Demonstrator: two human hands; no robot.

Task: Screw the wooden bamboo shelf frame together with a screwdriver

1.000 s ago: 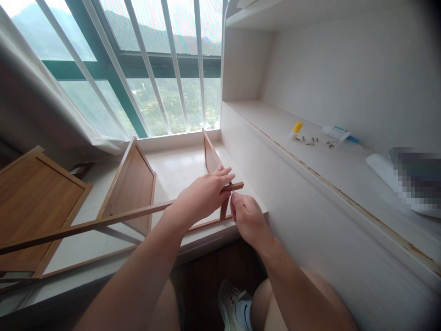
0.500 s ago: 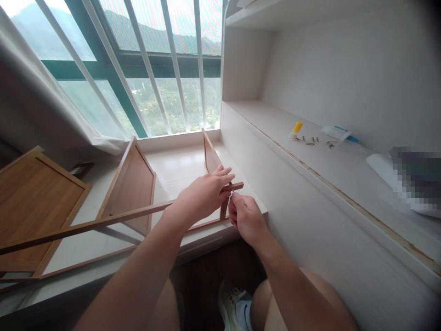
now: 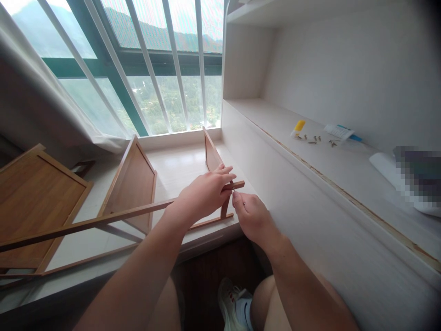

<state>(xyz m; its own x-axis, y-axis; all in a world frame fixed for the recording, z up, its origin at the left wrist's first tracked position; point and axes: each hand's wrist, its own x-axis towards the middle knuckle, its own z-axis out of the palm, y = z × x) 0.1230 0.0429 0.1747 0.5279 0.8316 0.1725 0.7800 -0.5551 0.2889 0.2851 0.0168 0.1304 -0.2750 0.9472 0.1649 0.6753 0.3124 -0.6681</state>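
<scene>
head view: left hand (image 3: 211, 187) loosely clasps wooden rail (image 3: 138, 212), likely bracing it; right hand (image 3: 253, 215), nearly closed, pinches thin metal piece (image 3: 234, 189).

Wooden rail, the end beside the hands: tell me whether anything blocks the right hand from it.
Nothing visible blocks the right hand; only the small metal piece it holds shows between it and the wooden rail. The left hand is on the rail just to the left.
</scene>
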